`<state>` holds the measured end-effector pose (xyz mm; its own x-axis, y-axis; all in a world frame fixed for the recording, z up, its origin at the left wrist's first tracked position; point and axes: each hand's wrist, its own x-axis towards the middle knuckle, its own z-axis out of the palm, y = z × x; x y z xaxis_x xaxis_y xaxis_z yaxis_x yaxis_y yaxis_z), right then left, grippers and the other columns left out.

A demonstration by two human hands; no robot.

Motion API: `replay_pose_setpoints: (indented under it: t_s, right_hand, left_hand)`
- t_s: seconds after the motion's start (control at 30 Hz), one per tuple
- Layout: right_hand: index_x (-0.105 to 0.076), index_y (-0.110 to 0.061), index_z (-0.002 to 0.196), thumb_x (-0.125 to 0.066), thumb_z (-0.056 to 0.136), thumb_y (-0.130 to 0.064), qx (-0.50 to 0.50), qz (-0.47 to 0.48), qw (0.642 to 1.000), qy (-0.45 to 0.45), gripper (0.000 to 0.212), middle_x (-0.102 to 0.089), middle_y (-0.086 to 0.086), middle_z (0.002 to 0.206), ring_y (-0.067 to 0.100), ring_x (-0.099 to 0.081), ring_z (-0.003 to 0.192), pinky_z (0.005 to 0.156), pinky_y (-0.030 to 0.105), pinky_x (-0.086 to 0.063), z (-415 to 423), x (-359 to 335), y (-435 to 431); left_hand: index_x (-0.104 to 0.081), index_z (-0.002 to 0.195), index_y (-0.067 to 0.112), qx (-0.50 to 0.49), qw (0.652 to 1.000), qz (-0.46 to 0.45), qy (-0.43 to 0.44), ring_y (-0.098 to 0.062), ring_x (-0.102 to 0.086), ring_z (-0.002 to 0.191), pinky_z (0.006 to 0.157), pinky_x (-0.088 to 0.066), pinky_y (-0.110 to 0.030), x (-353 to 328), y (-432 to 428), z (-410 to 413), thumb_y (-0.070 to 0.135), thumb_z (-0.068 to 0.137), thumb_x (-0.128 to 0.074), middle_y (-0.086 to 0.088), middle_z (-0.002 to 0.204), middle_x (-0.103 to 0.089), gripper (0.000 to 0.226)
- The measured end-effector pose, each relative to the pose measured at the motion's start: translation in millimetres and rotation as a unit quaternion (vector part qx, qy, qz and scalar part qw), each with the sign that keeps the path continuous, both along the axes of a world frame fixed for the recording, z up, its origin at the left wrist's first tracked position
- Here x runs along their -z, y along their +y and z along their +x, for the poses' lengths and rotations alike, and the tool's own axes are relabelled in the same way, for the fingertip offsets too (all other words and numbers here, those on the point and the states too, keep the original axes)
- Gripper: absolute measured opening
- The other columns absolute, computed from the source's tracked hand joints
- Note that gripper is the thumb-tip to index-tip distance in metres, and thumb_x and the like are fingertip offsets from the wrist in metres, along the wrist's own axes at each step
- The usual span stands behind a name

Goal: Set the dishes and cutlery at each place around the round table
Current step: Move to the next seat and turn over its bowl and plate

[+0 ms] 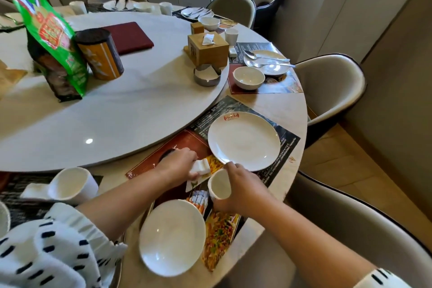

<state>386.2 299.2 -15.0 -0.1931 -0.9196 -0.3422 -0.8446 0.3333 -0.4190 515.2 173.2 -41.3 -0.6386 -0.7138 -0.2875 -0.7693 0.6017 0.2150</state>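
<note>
A person's two bare forearms reach over the edge of a round pale stone table (280, 105). The left hand (177, 166) curls its fingers round a small white rectangular ceramic rest (201, 167), pinching it over a dark printed paper placemat (191, 140); whether the rest touches the mat cannot be told. The right hand (243, 188), close beside the left, grips a small white handleless cup (219, 186), fingers wrapped round its side. Just beyond both hands lies a round white plate with a red mark at its far rim (244, 140); the right forefinger reaches its near edge. Nearer the person than the hands sits a plain white round plate (171, 236), partly on a food-photo placemat (219, 236). Left of the left hand is another white cup (72, 184). Well beyond the right hand a place is laid: a white bowl (249, 77) and a white dish (275, 69) carrying a metal spoon (250, 54) and fork (254, 63). Beyond the left hand, a large pale turntable (117, 112) holds a wooden tissue box (208, 50) and a green snack bag (56, 49).
</note>
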Motion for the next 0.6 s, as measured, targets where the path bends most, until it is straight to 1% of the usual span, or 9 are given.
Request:
replay_pose_setpoints:
  t_s: [0.07,0.1,0.13,0.2,0.27,0.33,0.43,0.5,0.6]
  right_hand:
    - [-0.036,-0.02,0.13,-0.077,0.068,-0.041,0.034,-0.014,0.998,-0.055,0.078,-0.052,0.0,0.119,0.016,-0.052,0.098,0.074,0.023,-0.05,-9.8,-7.8,-8.8]
    - [-0.034,-0.021,0.132,-0.078,0.067,-0.038,0.063,-0.03,0.993,-0.092,0.08,-0.052,0.001,0.12,0.015,-0.051,0.097,0.072,0.02,-0.048,-18.2,-13.0,-16.9]
    - [-0.033,-0.022,0.132,-0.08,0.066,-0.036,0.091,-0.06,0.987,-0.116,0.082,-0.051,0.002,0.122,0.015,-0.051,0.098,0.073,0.019,-0.046,-27.9,-19.3,-26.0]
    - [-0.037,-0.018,0.129,-0.081,0.065,-0.034,0.128,-0.149,0.974,-0.116,0.08,-0.05,0.003,0.122,0.016,-0.048,0.1,0.078,0.023,-0.043,-51.3,-30.5,-53.0]
    - [-0.042,-0.013,0.126,-0.082,0.064,-0.032,0.162,-0.239,0.951,-0.11,0.076,-0.052,0.004,0.118,0.018,-0.05,0.102,0.08,0.026,-0.044,-76.6,-35.8,-87.0]
    - [-0.047,-0.012,0.127,-0.084,0.063,-0.03,0.192,-0.284,0.934,-0.104,0.076,-0.054,0.008,0.121,0.021,-0.053,0.106,0.081,0.025,-0.042,-101.4,-32.5,-125.8]
    - [-0.047,-0.013,0.131,-0.084,0.064,-0.026,0.197,-0.248,0.944,-0.088,0.078,-0.052,0.011,0.129,0.023,-0.051,0.113,0.089,0.026,-0.041,-126.8,-14.1,-174.4]
    - [-0.045,-0.013,0.134,-0.083,0.066,-0.025,0.189,-0.217,0.954,-0.082,0.079,-0.05,0.011,0.132,0.024,-0.049,0.117,0.094,0.027,-0.039,-135.0,-1.9,-193.8]
    - [-0.044,-0.012,0.136,-0.081,0.069,-0.024,0.178,-0.188,0.963,-0.068,0.077,-0.048,0.011,0.136,0.025,-0.045,0.122,0.1,0.032,-0.038,-140.1,9.3,-207.3]
  left_hand:
    - [-0.059,0.108,0.012,-0.033,0.998,0.002,0.049,-0.018,-0.054,0.091,0.072,-0.042,-0.028,-5.5,-3.8,2.2,0.039,0.083,-0.065,-0.004,0.108,-0.058,0.037]
    - [-0.059,0.105,0.012,-0.053,0.995,0.0,0.08,-0.018,-0.054,0.089,0.071,-0.041,-0.028,-9.6,-7.7,3.5,0.04,0.083,-0.065,-0.004,0.106,-0.058,0.036]
    - [-0.059,0.105,0.012,-0.07,0.992,-0.004,0.105,-0.018,-0.054,0.088,0.07,-0.041,-0.028,-14.0,-11.5,4.4,0.04,0.082,-0.065,-0.004,0.106,-0.058,0.037]
    - [-0.057,0.11,0.012,-0.095,0.986,-0.017,0.137,-0.016,-0.054,0.087,0.07,-0.04,-0.026,-23.1,-21.7,3.8,0.041,0.083,-0.065,-0.004,0.107,-0.057,0.04]
    - [-0.057,0.111,0.01,-0.116,0.98,-0.024,0.158,-0.016,-0.053,0.087,0.07,-0.039,-0.025,-31.2,-34.6,-0.9,0.039,0.083,-0.064,-0.006,0.107,-0.057,0.041]
    - [-0.058,0.108,0.008,-0.135,0.974,-0.022,0.181,-0.018,-0.053,0.087,0.07,-0.038,-0.026,-36.1,-49.1,-10.4,0.038,0.084,-0.065,-0.008,0.107,-0.057,0.04]
    - [-0.06,0.106,0.006,-0.157,0.965,-0.006,0.212,-0.02,-0.054,0.09,0.073,-0.039,-0.027,-37.7,-68.1,-26.9,0.04,0.083,-0.065,-0.01,0.107,-0.06,0.042]
    - [-0.061,0.109,0.005,-0.177,0.956,0.01,0.236,-0.016,-0.052,0.088,0.074,-0.038,-0.024,-34.9,-76.8,-36.4,0.04,0.083,-0.065,-0.011,0.109,-0.063,0.043]
    - [-0.061,0.114,0.007,-0.212,0.937,0.064,0.27,-0.013,-0.053,0.089,0.074,-0.038,-0.022,-30.2,-83.3,-45.7,0.037,0.084,-0.066,-0.007,0.11,-0.064,0.042]
